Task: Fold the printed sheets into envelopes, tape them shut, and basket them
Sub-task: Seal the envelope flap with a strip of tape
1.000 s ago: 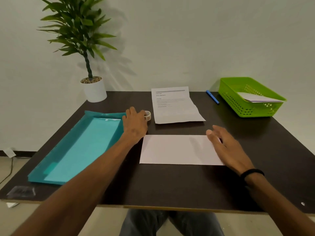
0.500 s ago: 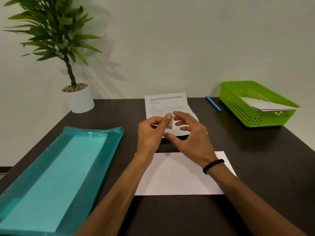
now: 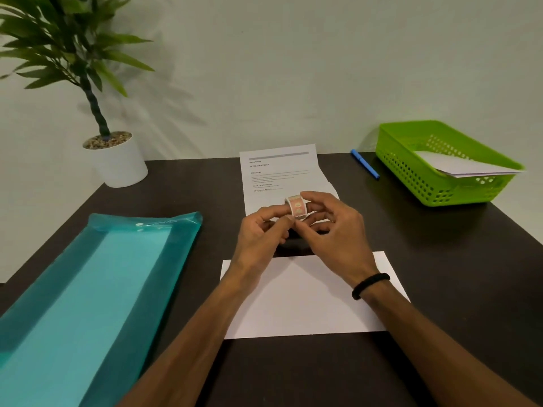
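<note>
A small roll of patterned pink tape (image 3: 297, 207) is held up above the table between both hands. My right hand (image 3: 333, 233) grips the roll with thumb and fingers. My left hand (image 3: 261, 235) pinches at its lower edge with thumb and forefinger. Below my wrists a folded white envelope (image 3: 305, 301) lies flat on the dark table (image 3: 440, 289). A printed sheet (image 3: 279, 174) lies behind the hands, its near part hidden by them. The green basket (image 3: 411, 174) at the back right holds a folded white envelope (image 3: 458, 167).
A teal plastic folder (image 3: 88, 295) lies along the left side of the table. A potted plant (image 3: 117, 160) stands at the back left corner. A blue pen (image 3: 365, 168) lies between the printed sheet and the basket.
My left hand picked the tape roll up from beside the folder and brought it to the middle. My right hand left the envelope and joined it on the roll. The view moved closer.
</note>
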Demonstrator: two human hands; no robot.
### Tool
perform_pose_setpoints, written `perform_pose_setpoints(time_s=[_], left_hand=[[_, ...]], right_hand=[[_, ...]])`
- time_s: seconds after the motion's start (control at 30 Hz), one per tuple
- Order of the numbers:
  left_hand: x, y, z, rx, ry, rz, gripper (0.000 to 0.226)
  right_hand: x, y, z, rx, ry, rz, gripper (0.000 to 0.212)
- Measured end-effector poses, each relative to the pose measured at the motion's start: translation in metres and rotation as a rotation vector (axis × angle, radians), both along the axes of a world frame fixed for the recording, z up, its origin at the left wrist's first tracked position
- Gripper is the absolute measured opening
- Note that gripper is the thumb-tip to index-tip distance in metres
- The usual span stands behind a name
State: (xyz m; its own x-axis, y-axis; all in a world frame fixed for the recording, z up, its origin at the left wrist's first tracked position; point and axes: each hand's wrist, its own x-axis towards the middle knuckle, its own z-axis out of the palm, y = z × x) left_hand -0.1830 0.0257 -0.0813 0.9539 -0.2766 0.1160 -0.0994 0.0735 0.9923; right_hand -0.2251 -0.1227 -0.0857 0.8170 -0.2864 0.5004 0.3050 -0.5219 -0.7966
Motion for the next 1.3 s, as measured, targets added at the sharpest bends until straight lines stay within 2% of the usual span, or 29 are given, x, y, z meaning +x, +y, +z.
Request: perform_pose_setpoints(time_s=[0.13,0.37,0.57,0.7,0.83,0.93,1.3], left_hand=[[0.0010,0.0022,-0.0020,0.000,-0.013,0.005,0.016],[0.0009,0.0006,-0.0015,-0.039,0.044,0.012,0.019],[-0.0002,0.0002,-0.0011,-0.043,0.001,-0.013,0.021],[-0.0015,-0.0015,-0.0032,-0.025,-0.088,0.061,0.020],[-0.0015,-0.0032,-0.0064,0.084,-0.237,0.236,0.031],[-0.0034,-0.0036,-0.0072,0.119,-0.321,0.275,0.036],[-0.0038,0.0006,-0.0076,0.141,-0.387,0.341,0.031]], right_hand=[[0.0006,-0.0001,-0.0024,-0.017,-0.010,0.040,0.048],[0.0016,-0.0021,-0.0025,-0.051,-0.098,-0.011,0.039],[0.0020,-0.0027,-0.0010,-0.041,-0.089,-0.028,0.030],[0.0017,-0.0019,-0.0010,-0.070,-0.111,-0.053,0.029],[0.0015,-0.0002,-0.0017,-0.114,-0.123,-0.060,0.032],[0.0018,0.0007,-0.0027,-0.124,-0.127,-0.043,0.032],[0.0030,0.0009,-0.0053,-0.160,-0.131,-0.047,0.027]])
